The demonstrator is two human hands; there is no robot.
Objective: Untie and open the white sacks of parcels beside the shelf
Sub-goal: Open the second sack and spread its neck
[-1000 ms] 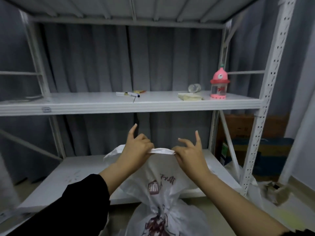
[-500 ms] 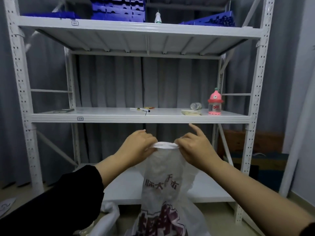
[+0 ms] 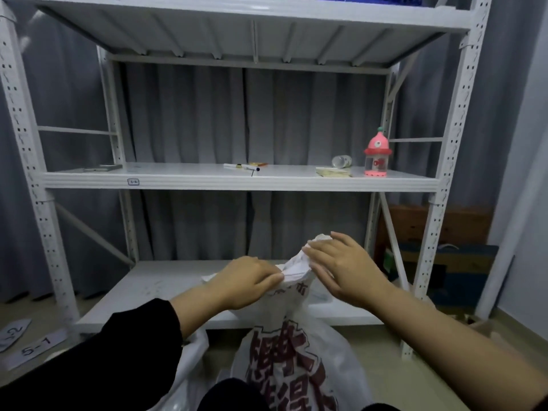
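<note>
A white sack (image 3: 293,363) with large red characters stands on the floor in front of the white metal shelf (image 3: 237,180). Its bunched top rises between my hands. My left hand (image 3: 249,281) pinches the sack's neck from the left. My right hand (image 3: 341,269) holds the gathered top from the right, fingers curled over the white material, a tuft sticking out above them. A second white sack (image 3: 189,372) lies slumped at the lower left, partly hidden by my black sleeve.
The middle shelf holds a pink bottle (image 3: 376,154), a fallen clear bottle (image 3: 341,161), a notepad (image 3: 332,172) and pens (image 3: 241,167). Grey curtains hang behind. Paper labels (image 3: 32,347) lie on the floor at left; boxes (image 3: 444,262) sit at right.
The view has dropped and moved closer to the shelf. My hands no longer stretch the top flat between them; my right hand has risen and gathered the bunched top.
</note>
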